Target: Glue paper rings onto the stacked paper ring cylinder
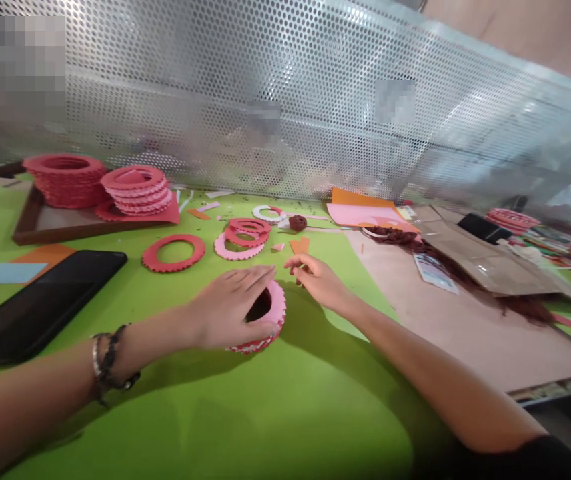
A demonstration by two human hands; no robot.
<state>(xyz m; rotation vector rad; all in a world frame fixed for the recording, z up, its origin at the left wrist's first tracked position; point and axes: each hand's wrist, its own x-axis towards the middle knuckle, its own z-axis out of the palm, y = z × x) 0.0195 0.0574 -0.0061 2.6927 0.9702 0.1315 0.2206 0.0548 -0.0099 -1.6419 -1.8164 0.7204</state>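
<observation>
Well, rings [279, 303] dot a green tabletop [265, 417] beside perforated panelling [205, 87].

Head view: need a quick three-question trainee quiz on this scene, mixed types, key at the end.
1. Multiple choice. The left hand is on:
A) the brown tray
B) the pink scalloped rings
C) the perforated panel

2. True or false. In the picture, the black phone lies left of the lone red scalloped ring.

3. Short answer. What is worn on the wrist of the arm whose hand is on the rings?

Key: 1. B; 2. True; 3. Bracelets.
</observation>
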